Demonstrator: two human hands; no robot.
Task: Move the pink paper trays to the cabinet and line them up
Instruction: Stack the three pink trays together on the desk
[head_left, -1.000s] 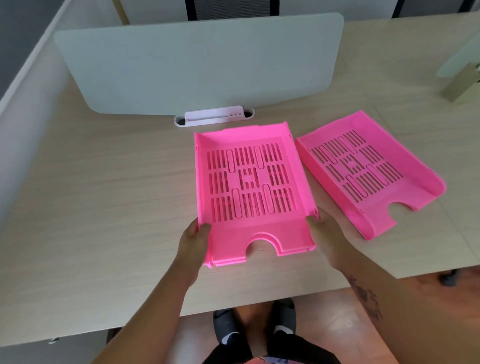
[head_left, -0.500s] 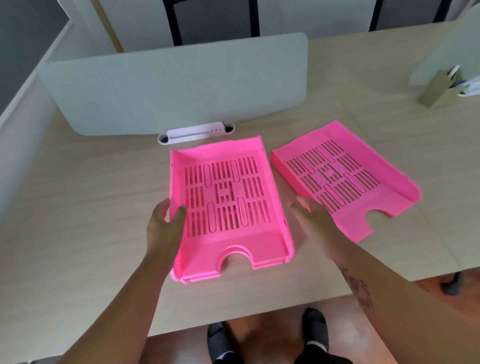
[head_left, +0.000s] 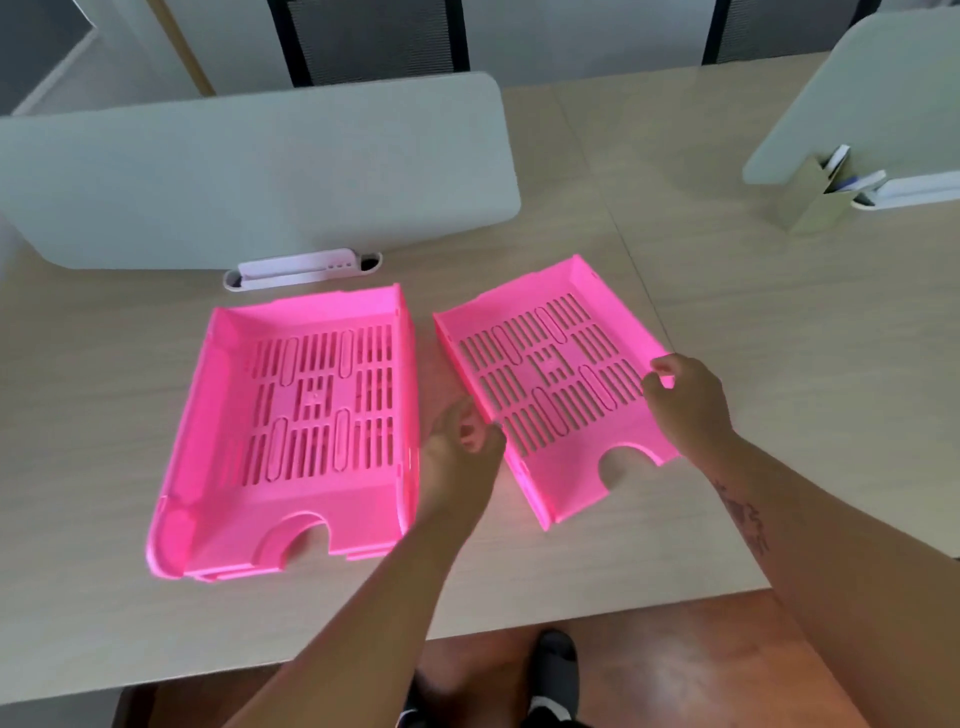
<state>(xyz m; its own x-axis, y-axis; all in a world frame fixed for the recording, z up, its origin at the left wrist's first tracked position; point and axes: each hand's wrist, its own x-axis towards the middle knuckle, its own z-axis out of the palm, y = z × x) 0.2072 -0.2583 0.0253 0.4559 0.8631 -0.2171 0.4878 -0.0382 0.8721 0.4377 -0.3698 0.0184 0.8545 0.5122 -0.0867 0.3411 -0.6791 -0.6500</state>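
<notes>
right pink tray (head_left: 550, 384) sits angled on the counter (head_left: 727, 332), left pink tray (head_left: 296, 426) flat beside it | looks like light, stiff slotted plastic, side walls are the obvious place to hold | left hand (head_left: 460, 452) curled onto its near-left wall, right hand (head_left: 685, 400) pinching the right wall, both grips closed on it | no cabinet in view

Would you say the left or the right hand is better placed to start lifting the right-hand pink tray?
Probably the right hand: its fingers already curl over the right tray's outer wall. The left hand sits at its inner wall, but whether it grips is unclear. Both look needed.
</notes>
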